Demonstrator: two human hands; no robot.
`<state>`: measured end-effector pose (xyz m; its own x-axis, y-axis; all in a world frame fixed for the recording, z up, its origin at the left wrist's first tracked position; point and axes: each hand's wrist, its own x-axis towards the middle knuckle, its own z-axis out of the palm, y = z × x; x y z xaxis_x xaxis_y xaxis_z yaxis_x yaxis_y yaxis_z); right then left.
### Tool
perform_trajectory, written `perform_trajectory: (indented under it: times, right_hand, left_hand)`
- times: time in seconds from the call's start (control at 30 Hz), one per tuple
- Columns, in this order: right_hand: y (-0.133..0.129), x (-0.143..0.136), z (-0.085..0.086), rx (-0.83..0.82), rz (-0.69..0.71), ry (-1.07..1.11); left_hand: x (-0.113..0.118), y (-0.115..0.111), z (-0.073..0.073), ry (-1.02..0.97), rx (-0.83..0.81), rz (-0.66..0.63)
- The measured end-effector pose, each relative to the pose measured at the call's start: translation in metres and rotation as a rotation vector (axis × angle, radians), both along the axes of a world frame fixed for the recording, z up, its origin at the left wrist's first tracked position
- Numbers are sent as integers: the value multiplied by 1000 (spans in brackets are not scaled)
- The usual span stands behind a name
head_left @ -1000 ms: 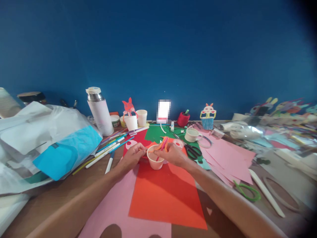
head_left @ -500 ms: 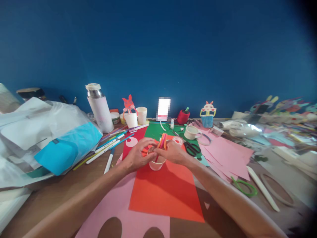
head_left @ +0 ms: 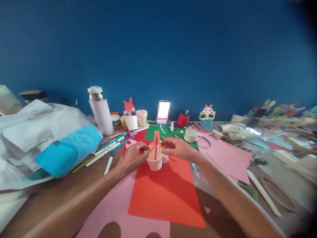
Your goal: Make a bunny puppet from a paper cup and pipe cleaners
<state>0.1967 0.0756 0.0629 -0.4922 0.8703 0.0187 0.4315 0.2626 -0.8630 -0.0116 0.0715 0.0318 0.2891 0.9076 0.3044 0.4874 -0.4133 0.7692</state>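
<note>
A white paper cup point(head_left: 155, 166) stands upright on the red-orange paper sheet point(head_left: 165, 195). Pink and orange strips point(head_left: 156, 140) rise out of it, pressed together at the top, with orange ends bending out to both sides of the rim. At the left side of the rim, my left hand point(head_left: 135, 155) is closed with thumb and fingers pinched around one orange end. My right hand point(head_left: 178, 148) pinches the other orange end at the right side. The fingertips partly hide both ends.
Pens and straws point(head_left: 106, 152) lie left, beside a plastic bag point(head_left: 49, 132) and a flask point(head_left: 100, 110). Behind stand a cup with a red animal cutout point(head_left: 131, 122), a phone-like bright screen point(head_left: 163, 111) and a tape roll point(head_left: 192, 135). Pink sheets point(head_left: 230, 155) lie right.
Both hands have drawn apart, from above the cup to its two sides. The strips now stand more upright, and the inside of the cup shows more.
</note>
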Motion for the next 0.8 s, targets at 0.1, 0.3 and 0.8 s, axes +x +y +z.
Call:
perform_trajectory:
  times: [0.1, 0.3, 0.8]
  right_hand:
    - [1, 0, -1, 92, -23, -65]
    - [-4, -6, -2, 273, -109, -196]
    - [-15, -18, 6, 284, -112, -241]
  left_hand:
    - [1, -1, 1, 10, 4, -13]
    - [4, -6, 10, -36, 119, -13]
    - [9, 7, 18, -442, -138, -196]
